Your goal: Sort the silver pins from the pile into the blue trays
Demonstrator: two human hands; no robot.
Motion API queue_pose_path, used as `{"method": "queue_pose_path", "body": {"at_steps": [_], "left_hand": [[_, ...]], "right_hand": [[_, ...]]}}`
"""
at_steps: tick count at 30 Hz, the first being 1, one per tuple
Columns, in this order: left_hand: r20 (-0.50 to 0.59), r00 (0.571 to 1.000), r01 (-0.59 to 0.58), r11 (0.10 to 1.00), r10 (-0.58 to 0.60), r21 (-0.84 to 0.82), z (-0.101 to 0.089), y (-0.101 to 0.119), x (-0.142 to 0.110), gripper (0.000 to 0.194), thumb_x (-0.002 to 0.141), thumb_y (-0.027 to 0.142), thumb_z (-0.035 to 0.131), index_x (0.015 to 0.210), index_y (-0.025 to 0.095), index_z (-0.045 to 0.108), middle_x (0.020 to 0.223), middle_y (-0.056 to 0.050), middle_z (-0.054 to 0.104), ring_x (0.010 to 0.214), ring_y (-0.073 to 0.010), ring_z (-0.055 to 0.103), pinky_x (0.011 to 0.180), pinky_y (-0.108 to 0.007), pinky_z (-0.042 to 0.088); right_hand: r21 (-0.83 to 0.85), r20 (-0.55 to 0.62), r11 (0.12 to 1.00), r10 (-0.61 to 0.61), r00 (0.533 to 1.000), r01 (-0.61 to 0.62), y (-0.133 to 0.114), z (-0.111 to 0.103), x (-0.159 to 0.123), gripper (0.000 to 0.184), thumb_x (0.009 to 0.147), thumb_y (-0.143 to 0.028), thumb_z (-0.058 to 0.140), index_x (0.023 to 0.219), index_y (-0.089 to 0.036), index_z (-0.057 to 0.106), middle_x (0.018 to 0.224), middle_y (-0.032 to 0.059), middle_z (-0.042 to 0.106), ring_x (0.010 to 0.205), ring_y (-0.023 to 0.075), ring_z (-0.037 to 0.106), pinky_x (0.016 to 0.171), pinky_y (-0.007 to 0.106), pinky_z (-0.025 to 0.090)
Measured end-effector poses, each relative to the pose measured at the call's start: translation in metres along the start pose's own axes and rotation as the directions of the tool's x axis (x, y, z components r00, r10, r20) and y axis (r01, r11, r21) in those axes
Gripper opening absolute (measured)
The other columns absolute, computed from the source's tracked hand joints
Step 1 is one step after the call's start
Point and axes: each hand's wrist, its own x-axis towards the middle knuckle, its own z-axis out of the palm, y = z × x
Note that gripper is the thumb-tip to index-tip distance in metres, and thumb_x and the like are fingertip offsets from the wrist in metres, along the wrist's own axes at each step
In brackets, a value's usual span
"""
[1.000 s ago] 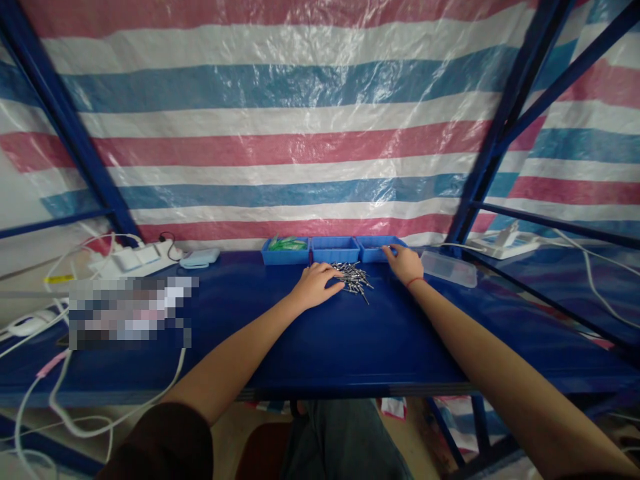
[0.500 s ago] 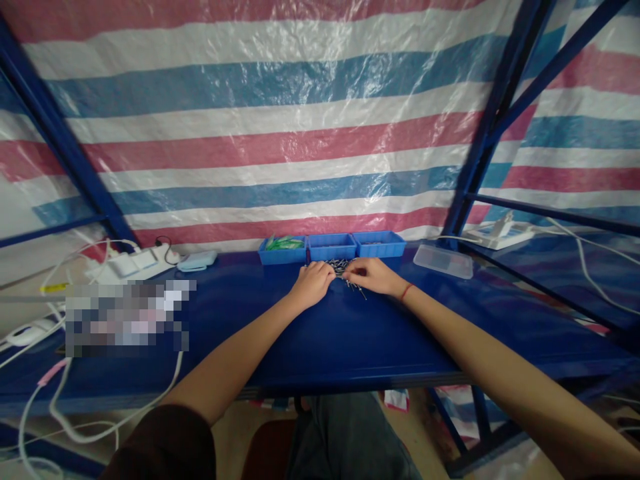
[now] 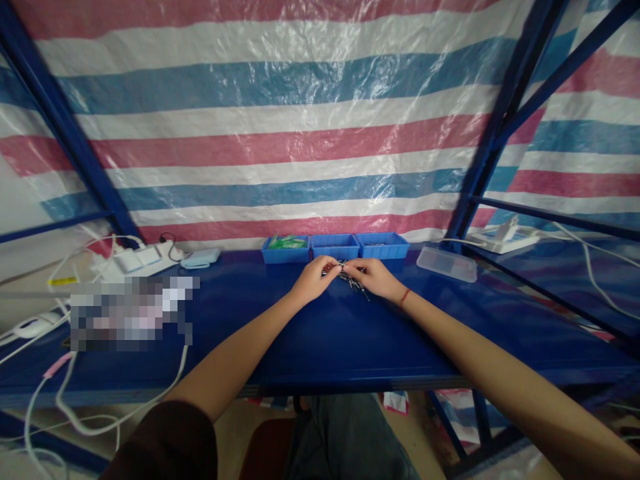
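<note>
Over a pile of slim, silvery and dark metal pieces, my left hand and my right hand meet, fingertips almost touching. Both are closed in a pinch on one thin metal piece, whose exact kind is too small to make out. My fingers cover much of it. Part of the pile lies hidden behind my hands; loose ends poke out below and to the right. A thin red band circles my right wrist.
Behind my hands stand three blue bins: the left bin with green items, the middle bin, and the right bin with small pieces inside. A clear plastic lid lies right. Power strips and cables sit left.
My right hand has come from the right bin to the pile, meeting my left hand. Both hands have since lifted slightly, with a thin metal piece between their fingertips.
</note>
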Motion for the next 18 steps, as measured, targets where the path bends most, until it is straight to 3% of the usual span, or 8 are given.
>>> {"method": "queue_pose_path", "body": {"at_steps": [10, 15, 18], "left_hand": [[-0.034, 0.999, -0.02, 1.0, 0.02, 0.017, -0.0041, 0.0063, 0.0007, 0.02, 0.087, 0.032, 0.045, 0.086, 0.018, 0.059, 0.082, -0.003, 0.061, 0.076, -0.0132, 0.055, 0.071, -0.025, 0.044], [-0.05, 0.998, -0.032, 0.999, 0.033, 0.014, -0.0052, 0.0092, 0.0003, 0.02, 0.087, 0.031, 0.045, 0.085, 0.017, 0.059, 0.082, -0.003, 0.062, 0.076, -0.0132, 0.056, 0.071, -0.025, 0.043], [-0.052, 0.998, -0.038, 0.999, 0.039, 0.023, -0.0063, 0.0101, 0.0005, 0.019, 0.087, 0.03, 0.046, 0.085, 0.018, 0.06, 0.081, -0.002, 0.061, 0.076, -0.0133, 0.055, 0.072, -0.025, 0.043]], "right_hand": [[0.121, 0.03, 0.992, 0.031, 0.999, -0.034, -0.0061, 0.0036, 0.0003, 0.04, 0.083, -0.049, 0.046, 0.07, -0.014, 0.062, 0.066, 0.0003, 0.058, 0.06, 0.0116, 0.049, 0.057, 0.023, 0.038], [0.215, -0.038, 0.971, 0.119, 0.992, -0.108, 0.001, 0.0078, 0.002, 0.034, 0.079, -0.044, 0.053, 0.088, -0.013, 0.064, 0.075, 0.0035, 0.065, 0.064, 0.0133, 0.056, 0.063, 0.027, 0.044], [0.26, -0.084, 0.959, 0.137, 0.987, -0.111, 0.003, 0.0093, 0.0028, 0.03, 0.077, -0.042, 0.056, 0.084, -0.013, 0.063, 0.076, 0.0047, 0.065, 0.066, 0.0138, 0.057, 0.066, 0.029, 0.045]]}}
